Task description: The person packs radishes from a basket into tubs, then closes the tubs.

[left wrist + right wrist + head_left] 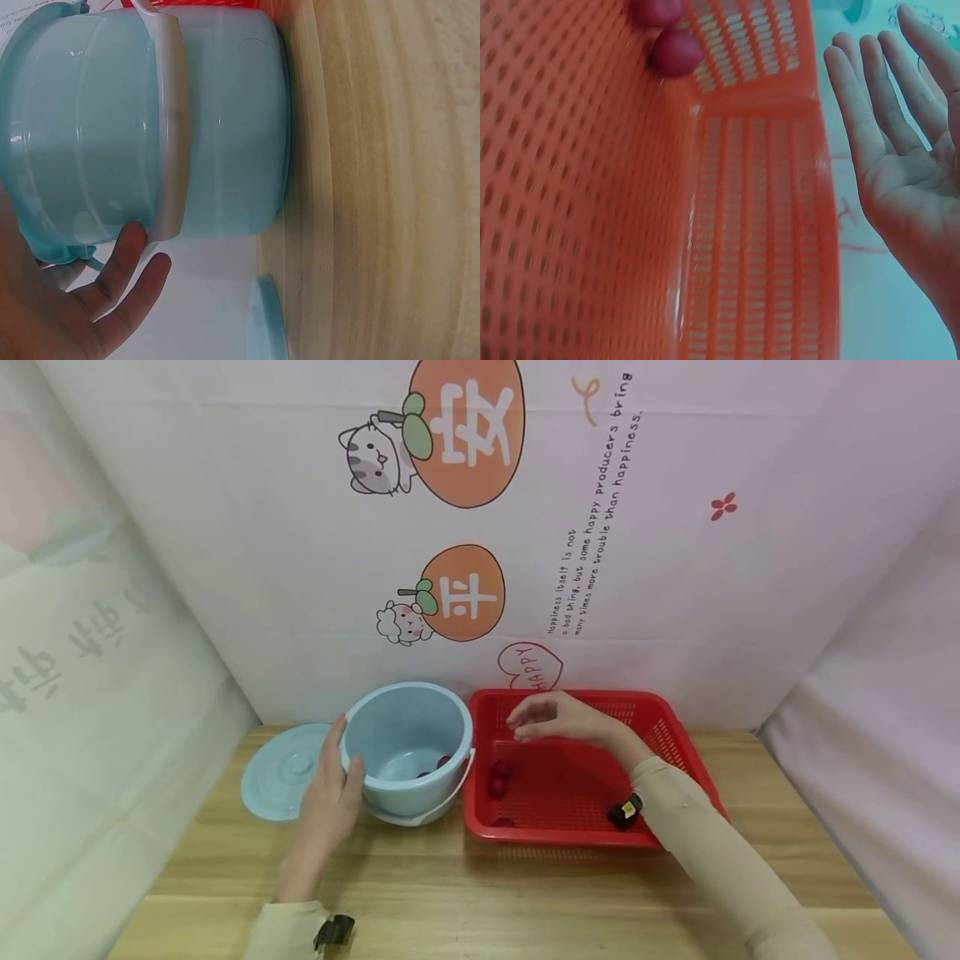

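Observation:
My left hand (330, 795) touches the left side of a light blue bucket (408, 793), its fingers fairly straight along the wall. The left wrist view shows its fingertips by the bucket's pale handle (174, 127). Inside the bucket lie small dark red round things (444, 762), partly hidden by the near rim. Above a red plastic basket (555, 837) hovers my right hand (562, 717), fingers spread and nothing in them. Several dark red balls or fruits (498, 787) sit at the basket's left side; two of these round things (677, 53) show in the right wrist view.
A light blue lid (279, 777) lies on the wooden table (420, 893), left of the bucket. Behind the containers rises a white printed cloth (645, 568), with more cloth at both sides. The basket stands right beside the bucket.

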`<act>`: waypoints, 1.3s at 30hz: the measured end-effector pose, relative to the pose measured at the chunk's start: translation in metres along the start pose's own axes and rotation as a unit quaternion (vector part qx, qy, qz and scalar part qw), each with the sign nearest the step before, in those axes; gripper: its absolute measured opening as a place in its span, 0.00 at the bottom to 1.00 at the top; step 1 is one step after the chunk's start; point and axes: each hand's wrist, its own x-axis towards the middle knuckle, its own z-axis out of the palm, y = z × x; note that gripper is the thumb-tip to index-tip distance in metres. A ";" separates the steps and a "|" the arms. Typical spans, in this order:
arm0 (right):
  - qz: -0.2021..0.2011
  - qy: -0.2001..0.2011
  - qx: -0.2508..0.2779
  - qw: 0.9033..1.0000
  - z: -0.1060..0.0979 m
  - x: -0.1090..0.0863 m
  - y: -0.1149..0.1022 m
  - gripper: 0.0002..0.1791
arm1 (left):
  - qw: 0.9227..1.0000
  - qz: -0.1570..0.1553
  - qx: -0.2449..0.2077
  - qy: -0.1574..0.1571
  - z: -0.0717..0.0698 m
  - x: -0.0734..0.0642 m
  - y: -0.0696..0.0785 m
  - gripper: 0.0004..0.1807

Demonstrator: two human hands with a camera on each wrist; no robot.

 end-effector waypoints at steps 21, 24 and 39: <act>0.050 -0.142 -0.152 0.977 0.016 0.008 0.024 0.31 | 1.000 0.008 -0.006 0.004 0.000 0.000 -0.004 0.36; 0.056 -0.166 -0.159 0.972 0.019 0.008 0.025 0.31 | 1.000 0.001 -0.007 0.000 -0.001 0.001 -0.003 0.36; 0.041 -0.161 -0.213 0.963 0.024 0.022 0.033 0.28 | 1.000 -0.008 -0.005 -0.001 0.000 0.000 -0.003 0.36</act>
